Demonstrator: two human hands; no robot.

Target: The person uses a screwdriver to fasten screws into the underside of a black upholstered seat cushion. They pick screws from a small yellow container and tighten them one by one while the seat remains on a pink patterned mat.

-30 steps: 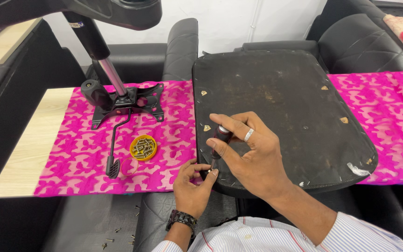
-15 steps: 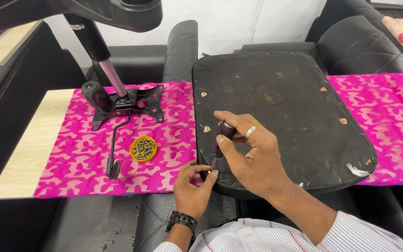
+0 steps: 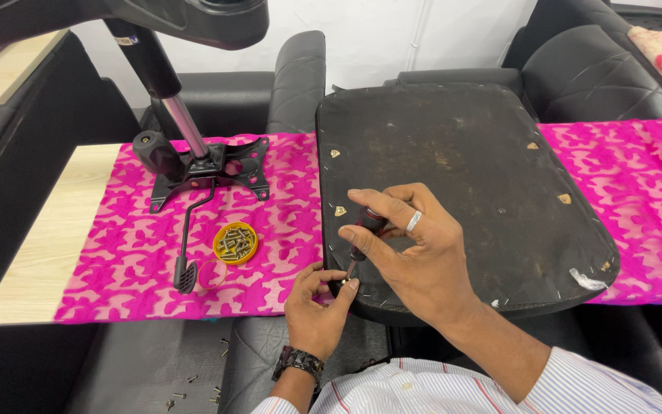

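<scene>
R hand [image 3: 415, 257] fingers curled round screwdriver [image 3: 362, 234], shaft tilted down-left w/ tip at near-left edge of seat-pan underside [image 3: 461, 176]. L hand [image 3: 317, 307] just below, thumb+forefinger pinching at tip; screw itself too small to tell.

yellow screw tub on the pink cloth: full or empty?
Partly full. The yellow tub is open on the pink cloth, with metal screws showing inside.

A black-handled screwdriver [image 3: 362, 234] stands nearly upright, tip at the near edge of the black upturned seat panel [image 3: 461, 176].
</scene>
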